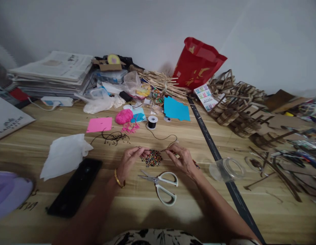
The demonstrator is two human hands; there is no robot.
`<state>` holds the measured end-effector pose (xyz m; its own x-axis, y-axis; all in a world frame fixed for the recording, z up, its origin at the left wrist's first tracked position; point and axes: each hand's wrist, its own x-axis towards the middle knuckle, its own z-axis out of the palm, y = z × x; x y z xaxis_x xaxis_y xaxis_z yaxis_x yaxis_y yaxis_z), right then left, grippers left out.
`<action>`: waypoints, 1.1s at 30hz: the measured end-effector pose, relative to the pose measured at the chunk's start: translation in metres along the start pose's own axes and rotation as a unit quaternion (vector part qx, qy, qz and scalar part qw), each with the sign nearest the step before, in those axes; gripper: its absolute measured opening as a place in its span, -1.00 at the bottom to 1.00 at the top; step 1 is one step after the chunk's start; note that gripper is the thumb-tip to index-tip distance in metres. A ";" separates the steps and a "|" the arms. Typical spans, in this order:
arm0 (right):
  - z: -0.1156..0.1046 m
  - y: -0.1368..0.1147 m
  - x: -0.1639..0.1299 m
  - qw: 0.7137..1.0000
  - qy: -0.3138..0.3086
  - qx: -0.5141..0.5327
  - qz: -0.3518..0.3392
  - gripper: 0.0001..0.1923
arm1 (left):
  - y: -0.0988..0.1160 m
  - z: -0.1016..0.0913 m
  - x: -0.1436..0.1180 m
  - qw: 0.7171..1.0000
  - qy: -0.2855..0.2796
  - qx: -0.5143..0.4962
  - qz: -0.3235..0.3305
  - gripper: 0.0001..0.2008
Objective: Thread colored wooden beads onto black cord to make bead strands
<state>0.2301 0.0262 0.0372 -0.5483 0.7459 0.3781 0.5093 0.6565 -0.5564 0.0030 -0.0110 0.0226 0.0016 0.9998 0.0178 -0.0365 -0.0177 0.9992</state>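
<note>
A thin black cord (pixel 155 150) is stretched between my two hands, over a heap of small multicoloured beads (pixel 153 159). My left hand (pixel 131 159), at the heap's left, pinches one part of it. On the other side my right hand (pixel 182 158) pinches the cord between thumb and fingers. From there the cord loops back to a white spool of black cord (pixel 152 122). A few strung beads (pixel 196 164) show beside my right hand. Scissors with pale green handles (pixel 160 183) lie with blades parted just below the beads.
Cut black cord pieces (pixel 114 137), pink yarn (pixel 124 116) and a pink paper (pixel 99 125) lie beyond my left hand. A black phone (pixel 75 187) and white tissue (pixel 64 154) are at left. To the right are a clear tape roll (pixel 228 169) and small woven baskets (pixel 246 124).
</note>
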 end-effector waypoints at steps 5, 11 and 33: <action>-0.006 0.001 0.000 0.997 -0.025 -0.057 0.036 -0.79 | -0.001 0.000 0.001 1.000 -0.004 0.024 0.005 -0.65; 0.003 -0.016 0.000 0.988 -0.031 0.096 0.118 -0.73 | -0.003 0.007 -0.006 0.989 -0.075 0.109 0.064 -0.71; 0.037 -0.023 0.002 0.825 -0.107 0.497 0.246 -0.73 | -0.002 0.016 -0.011 0.953 -0.050 0.194 0.228 -0.86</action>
<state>0.1931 0.0082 0.0234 -0.5963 0.7879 -0.1540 -0.0328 -0.2155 -0.9760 0.0188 -0.0222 0.0205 0.1695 0.8832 0.4373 0.3152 -0.4690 0.8251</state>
